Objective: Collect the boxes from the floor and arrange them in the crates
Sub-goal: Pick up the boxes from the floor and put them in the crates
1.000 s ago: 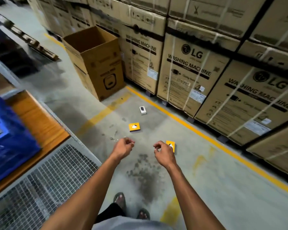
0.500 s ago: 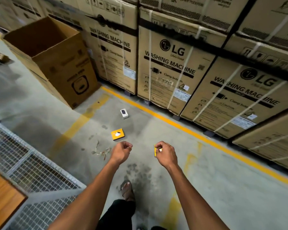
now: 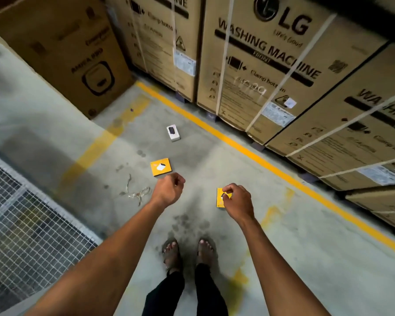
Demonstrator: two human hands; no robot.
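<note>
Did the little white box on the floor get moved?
No. The white box sits the same side of the yellow line, beyond the yellow box. Only the camera came closer.

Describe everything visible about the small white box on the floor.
The small white box lies flat on the grey concrete floor, alone and untouched. It looks like white cardboard, oblong, with a dark device pictured on its top face. It sits this side of the yellow floor line, beyond the yellow box and beyond both hands.
</note>
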